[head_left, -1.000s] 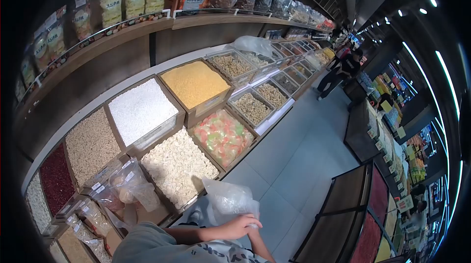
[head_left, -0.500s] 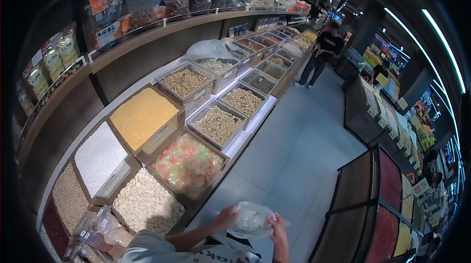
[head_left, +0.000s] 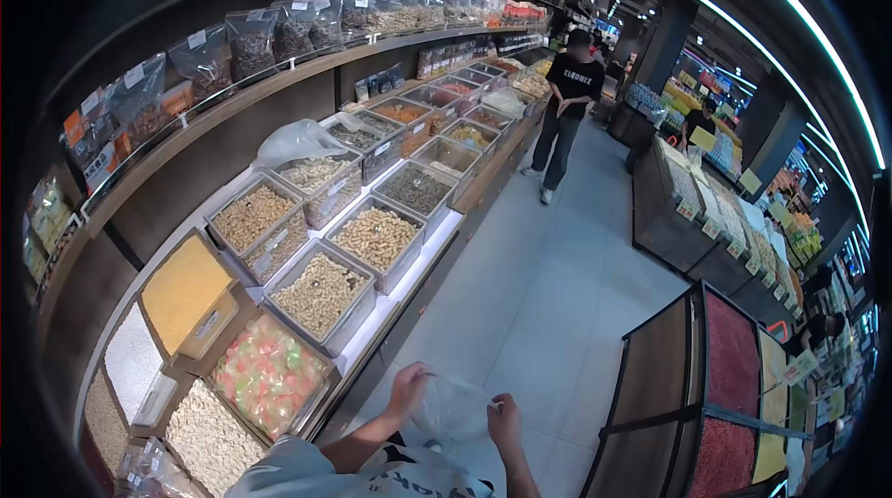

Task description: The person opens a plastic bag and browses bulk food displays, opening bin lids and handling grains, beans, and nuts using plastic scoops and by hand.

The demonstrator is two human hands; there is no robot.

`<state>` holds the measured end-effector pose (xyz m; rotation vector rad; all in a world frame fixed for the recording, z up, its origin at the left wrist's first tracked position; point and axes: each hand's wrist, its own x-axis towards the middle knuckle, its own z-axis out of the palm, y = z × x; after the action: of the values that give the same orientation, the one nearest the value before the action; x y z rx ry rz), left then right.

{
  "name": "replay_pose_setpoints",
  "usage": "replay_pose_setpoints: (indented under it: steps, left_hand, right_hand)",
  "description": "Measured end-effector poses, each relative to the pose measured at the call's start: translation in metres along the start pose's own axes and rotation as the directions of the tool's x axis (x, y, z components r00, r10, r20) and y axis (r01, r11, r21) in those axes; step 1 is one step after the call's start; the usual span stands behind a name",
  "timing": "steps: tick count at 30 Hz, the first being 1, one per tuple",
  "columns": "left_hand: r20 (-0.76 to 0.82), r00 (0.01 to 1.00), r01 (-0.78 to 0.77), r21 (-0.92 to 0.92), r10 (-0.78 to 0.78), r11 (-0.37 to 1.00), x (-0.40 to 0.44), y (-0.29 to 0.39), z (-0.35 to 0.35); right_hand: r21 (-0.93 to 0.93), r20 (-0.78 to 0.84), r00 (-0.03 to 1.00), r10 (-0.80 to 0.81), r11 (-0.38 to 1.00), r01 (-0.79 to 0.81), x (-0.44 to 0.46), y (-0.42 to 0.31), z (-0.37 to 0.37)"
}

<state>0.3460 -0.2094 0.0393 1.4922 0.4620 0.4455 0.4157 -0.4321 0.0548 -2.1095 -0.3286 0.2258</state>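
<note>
A clear plastic bag (head_left: 451, 410) is stretched between my two hands, low in the view and above the aisle floor. My left hand (head_left: 409, 390) pinches its left side near the top. On the other side, my right hand (head_left: 505, 422) is closed on the bag's right edge. The bag looks thin and see-through, and I make out nothing inside it. Closest to my left arm is a bin of pale flakes (head_left: 212, 438), with a bin of wrapped pink and green sweets (head_left: 269, 373) just beyond it.
Tubs of peanuts (head_left: 321, 294) and other dry goods line the left counter, under a shelf of bagged goods (head_left: 251, 43). A person in black (head_left: 571, 89) stands in the aisle (head_left: 502, 312). A dark-framed stand with red grain (head_left: 729, 349) is at right.
The bag, bunched up before, is now spread thinner between my hands, which have shifted slightly left in view. My view has turned right, and the person in the aisle appears nearer.
</note>
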Motion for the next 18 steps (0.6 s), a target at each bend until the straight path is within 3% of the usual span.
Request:
replay_pose_setpoints:
  steps: [1,2,3,5,6,7,9,10,11,12,13,16,17,18]
  left_hand:
    - [-0.13,0.988,-0.091,-0.03,0.086,0.995,0.026,-0.009,-0.007]
    - [-0.104,0.994,-0.022,-0.038,0.018,0.999,0.044,0.0,-0.016]
    - [-0.072,0.995,0.067,-0.037,-0.069,0.997,0.053,0.007,-0.026]
    - [-0.016,0.996,0.087,-0.012,-0.087,0.996,0.073,-0.003,-0.024]
    - [0.113,0.969,0.235,-0.159,-0.218,0.959,0.079,0.008,-0.014]
    - [0.246,0.917,0.379,-0.291,-0.314,0.878,0.085,0.019,-0.004]
    - [0.49,0.811,0.48,-0.249,-0.318,0.841,0.102,0.038,0.017]
    - [0.525,0.806,0.477,-0.306,-0.272,0.824,0.117,0.012,0.023]
    - [0.557,0.801,0.47,-0.36,-0.218,0.806,0.133,-0.014,0.028]
    - [0.445,0.886,0.357,-0.477,-0.13,0.803,0.15,-0.012,0.034]
    - [0.416,0.901,0.338,-0.493,-0.124,0.802,0.17,0.006,0.026]
    - [0.237,0.964,0.222,-0.47,-0.12,0.854,0.236,0.049,-0.007]
    - [0.304,0.944,0.289,-0.578,-0.127,0.763,0.262,0.061,-0.016]
    - [0.365,0.918,0.352,-0.574,-0.153,0.739,0.279,0.067,-0.022]
  right_hand:
    - [-0.003,-0.011,0.999,0.052,0.999,-0.052,0.021,-0.009,-0.012]
    - [0.269,0.035,0.99,0.137,0.953,-0.141,0.034,-0.009,-0.015]
    - [0.271,0.043,0.987,0.155,0.949,-0.161,0.041,-0.012,-0.013]
    - [0.359,0.083,0.996,0.043,0.931,-0.07,0.073,-0.03,-0.004]
    - [0.256,0.129,0.99,0.052,0.963,-0.084,0.086,-0.046,0.004]
    - [0.203,0.186,0.981,-0.054,0.979,0.015,0.1,-0.049,0.016]
    - [0.079,0.232,0.915,-0.329,0.944,0.32,0.125,-0.064,0.042]
    - [0.081,0.393,0.823,-0.41,0.907,0.413,0.138,-0.073,0.048]
    - [0.089,0.435,0.796,-0.421,0.9,0.427,0.152,-0.087,0.05]
    - [0.104,0.396,0.769,-0.502,0.856,0.506,0.169,-0.103,0.049]
    - [0.117,0.346,0.736,-0.581,0.805,0.581,0.192,-0.114,0.052]
    - [0.046,0.429,0.696,-0.575,0.784,0.619,0.243,-0.12,0.066]
    - [0.009,0.443,0.689,-0.573,0.772,0.636,0.263,-0.128,0.074]
    - [-0.036,0.488,0.641,-0.593,0.72,0.693,0.283,-0.122,0.086]
